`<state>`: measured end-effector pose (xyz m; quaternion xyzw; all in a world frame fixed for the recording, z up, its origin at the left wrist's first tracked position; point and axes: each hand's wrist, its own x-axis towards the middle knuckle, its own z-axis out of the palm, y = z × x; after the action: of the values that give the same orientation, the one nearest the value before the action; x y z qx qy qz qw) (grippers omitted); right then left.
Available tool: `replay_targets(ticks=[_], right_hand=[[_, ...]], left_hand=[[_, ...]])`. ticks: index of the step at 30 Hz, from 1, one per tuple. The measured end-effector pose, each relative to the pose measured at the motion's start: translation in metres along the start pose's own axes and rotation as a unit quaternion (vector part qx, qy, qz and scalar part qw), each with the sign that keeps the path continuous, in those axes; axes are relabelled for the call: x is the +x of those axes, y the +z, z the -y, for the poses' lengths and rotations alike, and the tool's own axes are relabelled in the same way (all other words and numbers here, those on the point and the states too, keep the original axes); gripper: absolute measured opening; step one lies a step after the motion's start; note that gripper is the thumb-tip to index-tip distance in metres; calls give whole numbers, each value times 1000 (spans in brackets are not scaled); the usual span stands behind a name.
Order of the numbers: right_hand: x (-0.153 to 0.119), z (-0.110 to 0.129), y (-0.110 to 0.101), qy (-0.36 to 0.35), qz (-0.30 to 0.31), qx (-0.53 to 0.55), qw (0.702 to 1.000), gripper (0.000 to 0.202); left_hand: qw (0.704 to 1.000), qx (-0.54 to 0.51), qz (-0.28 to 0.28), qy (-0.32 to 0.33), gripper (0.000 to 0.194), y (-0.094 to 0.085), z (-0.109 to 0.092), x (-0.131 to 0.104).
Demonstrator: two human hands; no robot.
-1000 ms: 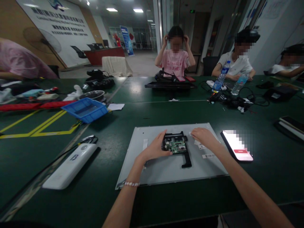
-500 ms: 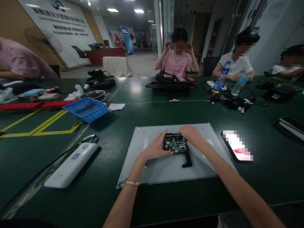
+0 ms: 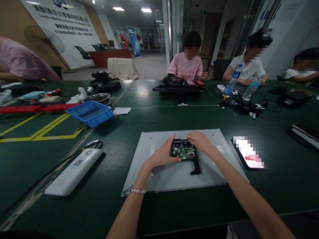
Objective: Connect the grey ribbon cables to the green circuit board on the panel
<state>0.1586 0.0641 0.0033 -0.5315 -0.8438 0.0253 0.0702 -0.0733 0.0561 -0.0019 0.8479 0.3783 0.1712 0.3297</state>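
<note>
Tabletop (image 3: 199, 207): dark green; grey panel (image 3: 161, 181) flat toward near edge.
Black frame (image 3: 196, 166): mid-panel, circuit board (image 3: 183, 153) inside.
Left grip (image 3: 163, 153): holds frame's left edge, thumb and fingers spread.
Right grip (image 3: 200, 141): at far-right corner; cannot tell whether pinching.
Frame handling: best by rim, sparing board.

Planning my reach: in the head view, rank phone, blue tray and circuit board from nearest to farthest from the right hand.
From the right hand:
1. Circuit board, just to its left.
2. Phone, to its right.
3. Blue tray, far left.
</note>
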Motion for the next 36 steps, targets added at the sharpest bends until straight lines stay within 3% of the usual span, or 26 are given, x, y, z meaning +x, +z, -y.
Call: replay_targets(ticks=[4,11,16,22,29,36], right_hand=[[0,1,0,-7,-1,-12,1000,25],[-9,-5,0,-6,-44,76,996,25],[-45,-34,-4,76,-68,129,986,33],[-88,-61,11,190,-61,169,965,32],[-85,-50,18,172,-79,214,958,14],[-85,-43,24,153,-109,274,943,16]], left_hand=[[1000,2,-4,7,108,0,-2,1],[1000,24,-1,15,106,-2,-7,0],[998,55,2,4,107,-3,-13,-3],[996,81,14,-17,107,-1,-22,-2],[997,67,14,-19,107,3,-19,-1],[998,65,9,-10,107,4,-16,0]])
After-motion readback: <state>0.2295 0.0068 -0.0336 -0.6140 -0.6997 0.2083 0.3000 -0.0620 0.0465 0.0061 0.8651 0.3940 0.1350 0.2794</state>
